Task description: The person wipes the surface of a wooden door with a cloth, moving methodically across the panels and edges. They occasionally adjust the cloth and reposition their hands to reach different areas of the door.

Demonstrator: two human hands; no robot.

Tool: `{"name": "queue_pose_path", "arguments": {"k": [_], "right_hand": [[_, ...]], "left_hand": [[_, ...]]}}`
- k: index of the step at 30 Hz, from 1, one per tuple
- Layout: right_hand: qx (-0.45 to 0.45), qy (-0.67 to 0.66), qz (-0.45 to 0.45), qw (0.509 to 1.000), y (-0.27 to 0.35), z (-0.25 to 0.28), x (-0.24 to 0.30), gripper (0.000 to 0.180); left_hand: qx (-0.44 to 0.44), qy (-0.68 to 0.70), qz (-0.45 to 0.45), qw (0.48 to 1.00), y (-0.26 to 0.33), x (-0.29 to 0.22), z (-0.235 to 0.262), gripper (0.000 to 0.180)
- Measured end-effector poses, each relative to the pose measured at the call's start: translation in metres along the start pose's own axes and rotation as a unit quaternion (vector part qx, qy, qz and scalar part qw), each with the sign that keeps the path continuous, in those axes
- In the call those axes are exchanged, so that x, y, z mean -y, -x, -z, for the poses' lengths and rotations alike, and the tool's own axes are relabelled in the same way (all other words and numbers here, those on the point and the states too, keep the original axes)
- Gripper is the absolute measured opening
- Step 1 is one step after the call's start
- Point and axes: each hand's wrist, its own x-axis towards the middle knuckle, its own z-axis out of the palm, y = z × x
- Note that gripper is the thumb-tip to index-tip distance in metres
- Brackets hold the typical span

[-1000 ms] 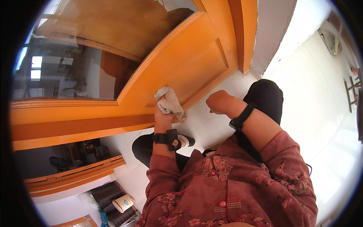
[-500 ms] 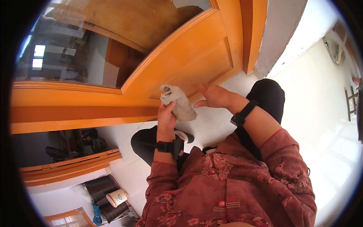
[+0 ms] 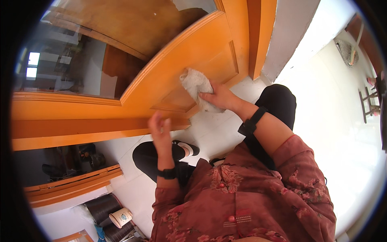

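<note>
A crumpled greyish-white cloth is in my right hand, whose fingers and thumb close on its right side. The cloth is held up against or just in front of the lower panel of an orange wooden door; I cannot tell whether it touches the wood. My left hand holds nothing and is raised near the door's edge, with its fingers apart and a little blurred by motion. A large glass pane with reflections fills the upper part of the door.
An orange door frame stands beyond the door on the right. White floor tiles spread to the right, with a small dark stool at the far edge. At lower left are a pale paper cup and a dark cabinet-like surface.
The cloth has passed from my left hand to my right hand and moved up toward the door panel. My left hand has let go and drawn back to the left.
</note>
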Motion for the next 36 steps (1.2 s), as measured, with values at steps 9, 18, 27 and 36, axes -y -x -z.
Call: {"name": "queue_pose_path", "arguments": {"k": [9,18,27,36], "right_hand": [[-0.227,-0.017,0.028,0.973,-0.01,0.019,0.001,0.052],[-0.378,0.055,0.114,0.917,-0.034,0.076,0.007,0.046],[-0.413,-0.021,-0.039,0.91,-0.094,0.063,-0.126,0.051],[-0.279,0.126,-0.202,0.93,-0.096,0.064,-0.268,0.039]], "left_hand": [[-0.328,-0.298,-0.071,0.894,0.013,0.044,0.116,0.045],[-0.081,-0.241,0.059,0.965,-0.009,0.113,0.13,0.055],[-0.059,-0.374,0.108,0.919,-0.004,0.097,0.127,0.055],[-0.059,-0.309,0.134,0.94,-0.012,0.091,0.122,0.04]]}}
